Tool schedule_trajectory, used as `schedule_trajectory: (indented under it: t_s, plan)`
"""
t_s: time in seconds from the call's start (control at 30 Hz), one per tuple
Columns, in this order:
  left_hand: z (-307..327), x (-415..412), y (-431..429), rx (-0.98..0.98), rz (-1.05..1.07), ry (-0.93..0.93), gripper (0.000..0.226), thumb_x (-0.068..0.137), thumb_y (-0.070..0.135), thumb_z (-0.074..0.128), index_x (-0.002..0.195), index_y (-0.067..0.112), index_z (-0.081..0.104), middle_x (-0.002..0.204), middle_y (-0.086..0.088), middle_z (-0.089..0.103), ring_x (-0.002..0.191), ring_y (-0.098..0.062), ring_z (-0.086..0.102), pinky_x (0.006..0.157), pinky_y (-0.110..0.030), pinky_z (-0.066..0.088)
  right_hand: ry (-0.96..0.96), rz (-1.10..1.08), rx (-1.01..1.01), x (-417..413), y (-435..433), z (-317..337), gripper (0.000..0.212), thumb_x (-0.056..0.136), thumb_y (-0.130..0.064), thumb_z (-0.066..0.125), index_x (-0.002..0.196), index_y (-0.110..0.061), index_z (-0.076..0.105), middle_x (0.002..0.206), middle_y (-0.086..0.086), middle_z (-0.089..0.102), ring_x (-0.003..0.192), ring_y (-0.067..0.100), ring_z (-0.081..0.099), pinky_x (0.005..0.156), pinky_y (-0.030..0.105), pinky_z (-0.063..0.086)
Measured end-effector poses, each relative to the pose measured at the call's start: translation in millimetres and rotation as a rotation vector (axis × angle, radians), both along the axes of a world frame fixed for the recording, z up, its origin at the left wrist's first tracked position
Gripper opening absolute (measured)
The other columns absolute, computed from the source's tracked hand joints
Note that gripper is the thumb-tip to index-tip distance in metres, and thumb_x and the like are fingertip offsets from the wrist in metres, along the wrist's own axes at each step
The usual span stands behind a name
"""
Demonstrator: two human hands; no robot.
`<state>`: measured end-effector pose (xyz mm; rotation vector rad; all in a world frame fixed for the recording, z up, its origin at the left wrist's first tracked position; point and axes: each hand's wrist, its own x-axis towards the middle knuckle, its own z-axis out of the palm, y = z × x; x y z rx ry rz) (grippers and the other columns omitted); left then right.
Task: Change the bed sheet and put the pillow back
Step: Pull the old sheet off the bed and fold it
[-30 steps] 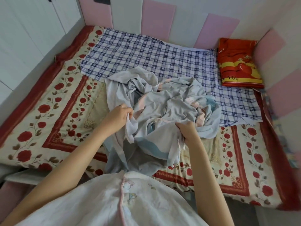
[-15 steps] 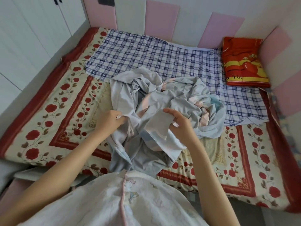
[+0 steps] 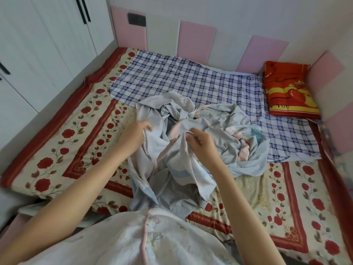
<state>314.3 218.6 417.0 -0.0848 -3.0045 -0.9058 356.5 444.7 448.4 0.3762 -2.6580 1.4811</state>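
One crumpled pale blue bed sheet [image 3: 200, 142] lies heaped mid-bed on the rose-patterned mattress cover [image 3: 63, 142]; the left hand [image 3: 136, 133] and right hand [image 3: 202, 145] each pinch a fold of it in a closed grip. One plaid cloth [image 3: 191, 83] lies beyond the sheet, one red pillow [image 3: 288, 90] past that in the corner. The sheet's lower edge hides behind the person's white garment [image 3: 133, 240]

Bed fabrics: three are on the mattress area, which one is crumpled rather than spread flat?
The pale blue-grey sheet, bunched mid-bed and gripped by the left hand and right hand. The checked cloth and floral quilt lie flat.
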Motion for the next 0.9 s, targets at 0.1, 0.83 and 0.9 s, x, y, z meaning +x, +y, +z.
schedule_trajectory:
  t_s: [0.1, 0.83, 0.9]
  plan:
    - [-3, 8, 0, -0.034, 0.083, -0.090, 0.025, 0.083, -0.011, 0.035, 0.081, 0.009, 0.049, 0.074, -0.004, 0.048, 0.063, -0.020, 0.044, 0.053, -0.027, 0.030, -0.051, 0.150, 0.120, 8, -13, -2, 0.018, 0.093, -0.004, 0.051, 0.094, -0.011, 0.067, 0.070, -0.008, 0.063, 0.063, 0.001, 0.058, 0.057, 0.017, 0.043]
    - [35, 17, 22, 0.206, -0.137, 0.092, 0.015, 0.080, 0.018, 0.075, 0.083, 0.019, 0.060, 0.069, 0.009, 0.059, 0.056, -0.004, 0.053, 0.049, -0.018, 0.041, -0.113, 0.156, -0.082, -5, -59, -43, 0.015, 0.085, -0.011, 0.067, 0.097, -0.016, 0.074, 0.138, 0.002, 0.037, 0.113, 0.014, 0.050, 0.101, 0.019, 0.035]
    - [45, 23, 31, 0.263, -0.120, 0.117, 0.019, 0.079, 0.022, 0.076, 0.081, 0.013, 0.060, 0.064, 0.012, 0.056, 0.053, 0.000, 0.051, 0.049, -0.014, 0.040, -0.086, 0.105, -0.254, -4, -64, -42, 0.016, 0.081, -0.019, 0.067, 0.096, -0.018, 0.071, 0.125, -0.004, 0.047, 0.115, 0.018, 0.051, 0.100, 0.028, 0.038]
